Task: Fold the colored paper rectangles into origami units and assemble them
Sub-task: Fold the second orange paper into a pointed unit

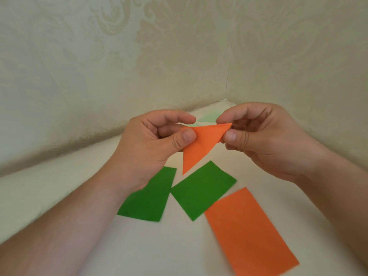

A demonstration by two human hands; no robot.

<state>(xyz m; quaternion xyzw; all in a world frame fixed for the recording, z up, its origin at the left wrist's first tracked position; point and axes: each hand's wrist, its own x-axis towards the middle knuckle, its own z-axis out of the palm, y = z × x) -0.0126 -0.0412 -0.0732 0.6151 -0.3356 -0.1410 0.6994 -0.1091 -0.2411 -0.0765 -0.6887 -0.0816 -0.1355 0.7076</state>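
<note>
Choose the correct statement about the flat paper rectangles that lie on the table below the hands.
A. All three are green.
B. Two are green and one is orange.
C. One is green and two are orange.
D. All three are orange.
B: two green rectangles lie side by side, and one orange rectangle lies to their right, near the person's right arm.

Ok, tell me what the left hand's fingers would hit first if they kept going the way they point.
The left hand points right, so its fingers would first meet the right hand, which pinches the same folded orange paper. Depth is unclear.
</note>
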